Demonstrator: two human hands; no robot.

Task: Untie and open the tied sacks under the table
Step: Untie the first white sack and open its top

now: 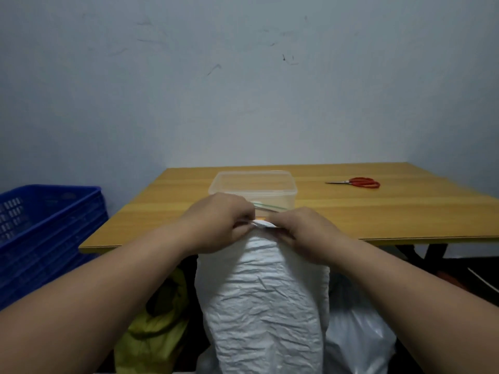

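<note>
At table's near edge: white sack (263, 300) upright, long axis vertical, mouth topmost; left hand (220, 221) and right hand (302, 233) pinch it from opposite sides, equally near.

Nothing's showing any readable text here — no labels, brands or numbers are turning up anywhere.

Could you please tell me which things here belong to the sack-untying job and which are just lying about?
Part of the job:
- crinkled white plastic sack, its top pinched by the left hand and the right hand
- yellow-green sack
- glossy white sack

Lying about:
- red-handled scissors on the wooden table
- clear plastic tub
- blue plastic crate
</note>
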